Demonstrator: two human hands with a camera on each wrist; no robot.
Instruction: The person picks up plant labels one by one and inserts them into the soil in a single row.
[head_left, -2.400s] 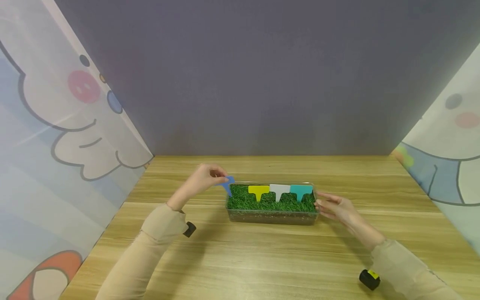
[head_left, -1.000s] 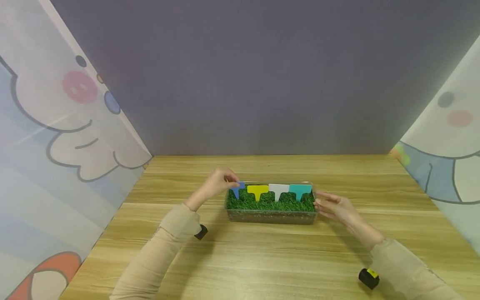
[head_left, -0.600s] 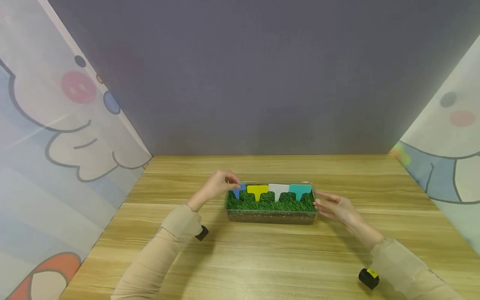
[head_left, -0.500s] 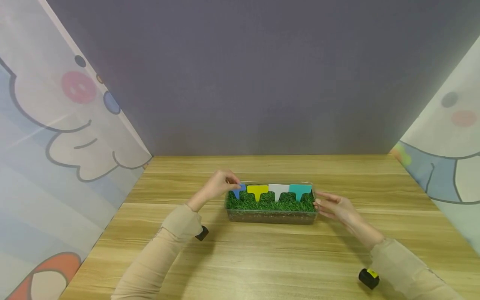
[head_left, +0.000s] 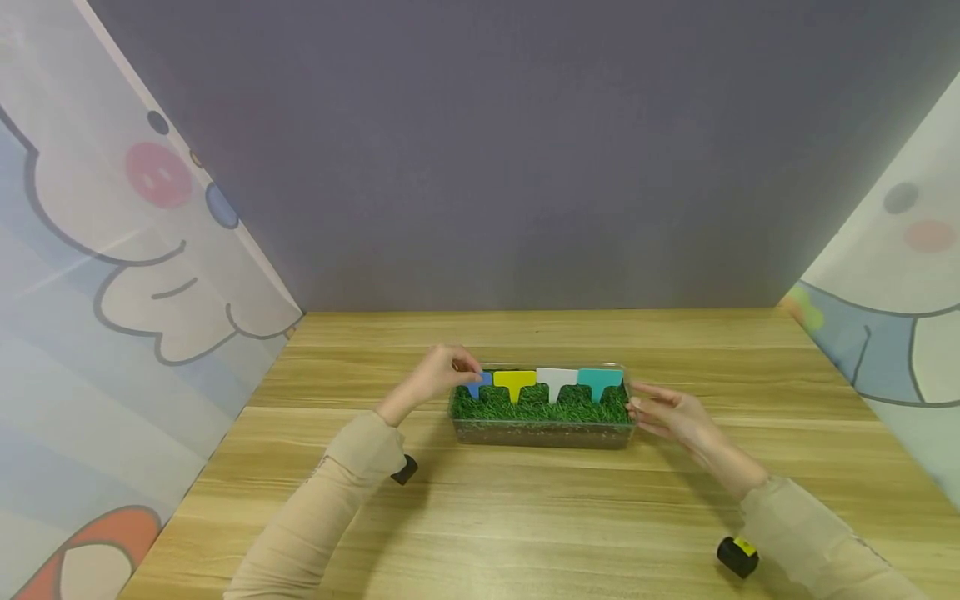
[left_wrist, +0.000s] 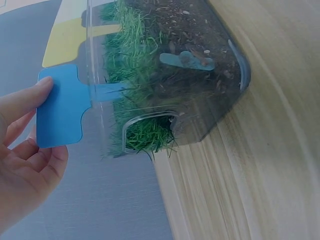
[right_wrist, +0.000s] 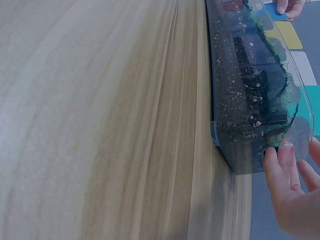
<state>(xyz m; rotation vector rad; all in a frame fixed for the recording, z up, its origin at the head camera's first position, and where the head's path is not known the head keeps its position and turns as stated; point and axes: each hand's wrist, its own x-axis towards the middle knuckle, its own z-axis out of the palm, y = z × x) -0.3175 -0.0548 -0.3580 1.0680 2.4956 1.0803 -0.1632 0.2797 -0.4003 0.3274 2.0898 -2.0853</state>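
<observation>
A clear planter box (head_left: 543, 434) of dark soil and green grass (head_left: 570, 412) sits on the wooden table. My left hand (head_left: 438, 372) pinches the head of a blue T-shaped plant label (left_wrist: 60, 112) between thumb and fingers at the box's left end; its stem is down in the grass. To its right, in a row, stand a yellow label (head_left: 515, 380), a white label (head_left: 557, 379) and a teal label (head_left: 601, 380). At the opposite end, my right hand (right_wrist: 296, 197) holds the box, fingertips at the opening in its end wall and thumb near the rim.
The wooden table (head_left: 540, 517) extends around the box, with a dark grey panel (head_left: 540, 167) behind it. Cartoon-printed sheets stand at left and right. Each wrist carries a small black camera, the right one (head_left: 738, 557) hanging close above the table.
My left hand has moved right and down, taking the blue label from above the box's left end into the grass, then slightly lower. The right hand has stayed at its end.
</observation>
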